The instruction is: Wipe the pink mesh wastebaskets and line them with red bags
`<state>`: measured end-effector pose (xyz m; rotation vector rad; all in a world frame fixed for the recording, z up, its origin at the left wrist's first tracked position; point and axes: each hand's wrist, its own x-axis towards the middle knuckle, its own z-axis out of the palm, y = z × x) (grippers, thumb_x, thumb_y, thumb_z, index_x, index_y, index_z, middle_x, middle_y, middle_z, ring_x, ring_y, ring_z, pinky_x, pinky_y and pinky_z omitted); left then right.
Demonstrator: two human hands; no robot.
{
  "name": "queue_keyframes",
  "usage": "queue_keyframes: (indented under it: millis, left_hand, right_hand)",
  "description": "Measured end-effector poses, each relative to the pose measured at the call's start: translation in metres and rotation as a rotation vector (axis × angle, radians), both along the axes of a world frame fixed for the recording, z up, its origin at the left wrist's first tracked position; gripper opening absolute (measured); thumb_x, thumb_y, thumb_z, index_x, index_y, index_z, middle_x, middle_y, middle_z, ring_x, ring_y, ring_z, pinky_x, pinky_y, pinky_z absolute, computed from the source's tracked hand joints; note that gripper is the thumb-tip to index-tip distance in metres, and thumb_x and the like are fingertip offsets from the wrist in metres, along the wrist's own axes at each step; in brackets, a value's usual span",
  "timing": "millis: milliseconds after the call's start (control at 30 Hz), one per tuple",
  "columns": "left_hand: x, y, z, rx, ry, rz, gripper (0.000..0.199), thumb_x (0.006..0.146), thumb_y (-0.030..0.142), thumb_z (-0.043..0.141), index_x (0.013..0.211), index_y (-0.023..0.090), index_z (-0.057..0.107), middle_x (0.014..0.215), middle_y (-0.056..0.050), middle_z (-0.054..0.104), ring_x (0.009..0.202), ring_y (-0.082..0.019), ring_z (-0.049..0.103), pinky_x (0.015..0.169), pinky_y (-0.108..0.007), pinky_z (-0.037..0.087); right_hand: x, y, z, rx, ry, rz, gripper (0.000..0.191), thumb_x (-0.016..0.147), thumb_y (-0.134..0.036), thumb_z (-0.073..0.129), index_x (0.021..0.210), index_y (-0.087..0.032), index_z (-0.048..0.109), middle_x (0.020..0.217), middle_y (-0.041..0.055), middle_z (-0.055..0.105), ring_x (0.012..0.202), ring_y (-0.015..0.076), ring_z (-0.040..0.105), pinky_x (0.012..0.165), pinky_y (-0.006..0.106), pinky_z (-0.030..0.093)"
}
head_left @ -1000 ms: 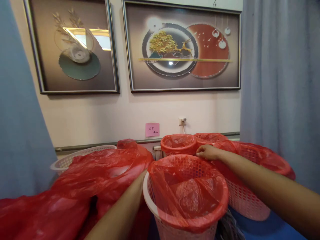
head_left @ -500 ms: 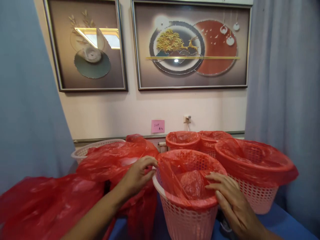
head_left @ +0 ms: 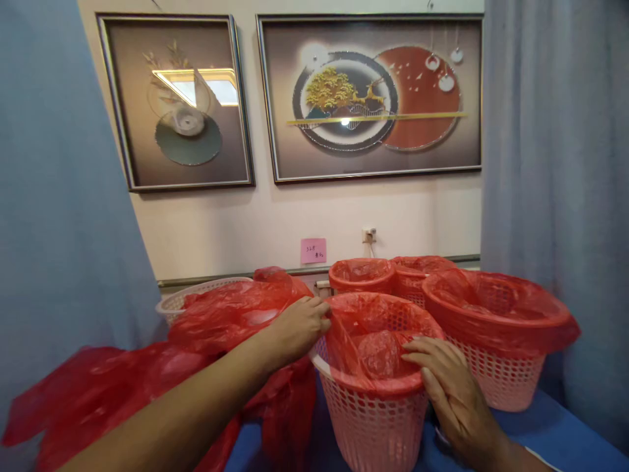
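Observation:
A white perforated plastic basket [head_left: 376, 423] stands upright in front of me, lined with a thin red plastic bag [head_left: 381, 354]. The bag folds over most of the rim, while a strip of white rim shows at the left front. My left hand [head_left: 307, 321] is closed in a pinch on the bag's edge at the left rim; its fingertips are partly hidden. Over the right rim lies my right hand [head_left: 449, 387], fingers stretched out against the bag's inside and thumb apart near the rim.
Loose red bags [head_left: 132, 387] lie heaped on the left, partly over another white basket [head_left: 171, 305]. More bag-lined baskets stand behind and at right, including a wide one [head_left: 511, 373]. A blue cloth [head_left: 555, 426] covers the table. Curtains [head_left: 550, 164] hang at both sides.
My left hand has moved right and slightly up along the left rim, its fingers now closed tighter. My right hand stays at the right rim. The view has shifted slightly.

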<state>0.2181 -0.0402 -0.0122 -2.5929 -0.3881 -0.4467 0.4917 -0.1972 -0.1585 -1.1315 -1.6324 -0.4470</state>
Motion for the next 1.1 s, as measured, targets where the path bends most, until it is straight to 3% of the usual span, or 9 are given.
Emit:
queue_keyframes:
  millis: [133,267,367,433,567,700,800,967,1100]
  left_hand:
    - [-0.033,-0.007,-0.027,0.091,-0.24,-0.004,0.02,0.102,0.015,0.053,0.1,0.017,0.073,0.111,-0.011,0.075,0.099,-0.025,0.067,0.088,-0.041,0.054]
    - [-0.059,-0.015,-0.082,0.096,-0.517,-0.013,0.021,0.1,0.018,0.052,0.108,0.018,0.072,0.106,-0.011,0.076,0.098,-0.026,0.071,0.088,-0.042,0.059]
    - [-0.055,-0.019,-0.123,-0.026,-0.786,-0.025,0.021,0.094,0.016,0.058,0.107,0.024,0.073,0.102,-0.006,0.079,0.094,-0.024,0.076,0.086,-0.04,0.063]
    - [-0.044,-0.021,-0.137,-0.099,-0.843,0.01,0.023,0.094,0.016,0.058,0.108,0.023,0.074,0.103,-0.008,0.08,0.094,-0.026,0.077,0.085,-0.041,0.064]
    - [-0.025,-0.02,-0.137,-0.295,-0.901,0.058,0.02,0.096,0.019,0.056,0.105,0.02,0.074,0.101,-0.009,0.08,0.09,-0.025,0.078,0.08,-0.037,0.065]
    - [-0.027,-0.023,-0.128,-0.411,-0.99,0.083,0.019,0.091,0.015,0.049,0.082,0.021,0.065,0.074,-0.001,0.073,0.066,-0.018,0.073,0.06,-0.027,0.061]
    - [-0.029,-0.038,-0.13,-0.414,-1.066,0.098,0.016,0.095,0.016,0.049,0.091,0.021,0.064,0.081,-0.002,0.073,0.073,-0.018,0.074,0.065,-0.027,0.062]
    - [-0.013,-0.075,-0.143,-0.093,-0.97,-0.166,0.025,0.092,0.02,0.069,0.117,0.019,0.064,0.113,-0.009,0.068,0.104,-0.022,0.07,0.091,-0.035,0.062]
    - [0.001,-0.084,-0.141,0.108,-0.863,-0.272,0.026,0.088,0.002,0.069,0.109,0.016,0.066,0.116,-0.008,0.063,0.107,-0.019,0.066,0.095,-0.032,0.059]
  right_hand:
    - [0.002,0.001,-0.005,0.037,-0.02,-0.004,0.029,0.104,-0.027,0.047,0.125,-0.031,0.066,0.128,0.0013,0.073,0.123,0.0265,0.064,0.107,0.049,0.044]
    - [0.002,0.001,-0.009,0.04,-0.022,-0.015,0.032,0.104,-0.025,0.046,0.128,-0.031,0.065,0.131,0.0014,0.071,0.125,0.0258,0.063,0.11,0.047,0.04]
    - [0.0,0.001,-0.01,0.046,-0.018,-0.019,0.032,0.103,-0.023,0.046,0.13,-0.03,0.064,0.13,0.0016,0.071,0.126,0.0255,0.062,0.111,0.046,0.038]
    - [-0.001,0.001,-0.011,0.056,-0.006,-0.023,0.032,0.103,-0.023,0.047,0.128,-0.03,0.065,0.128,0.0015,0.072,0.124,0.0257,0.062,0.11,0.046,0.039]
    - [0.0,0.002,-0.016,0.08,0.014,-0.031,0.032,0.103,-0.022,0.045,0.127,-0.03,0.064,0.125,0.0014,0.072,0.122,0.0252,0.063,0.109,0.045,0.039]
    - [0.001,0.002,-0.022,0.09,0.012,-0.045,0.036,0.103,-0.024,0.046,0.136,-0.03,0.061,0.134,0.0036,0.068,0.127,0.0272,0.06,0.113,0.048,0.037]
    - [-0.001,0.002,-0.025,0.095,0.01,-0.038,0.042,0.103,-0.028,0.05,0.144,-0.028,0.056,0.141,0.0063,0.063,0.134,0.0302,0.056,0.116,0.052,0.036]
    - [-0.008,0.003,-0.032,0.15,0.059,-0.057,0.058,0.1,-0.034,0.058,0.156,-0.026,0.045,0.151,0.0106,0.055,0.142,0.0349,0.049,0.118,0.059,0.036]
    - [-0.011,0.004,-0.042,0.18,0.132,-0.077,0.074,0.094,-0.031,0.07,0.16,-0.026,0.038,0.158,0.0134,0.047,0.145,0.0371,0.048,0.115,0.06,0.045]
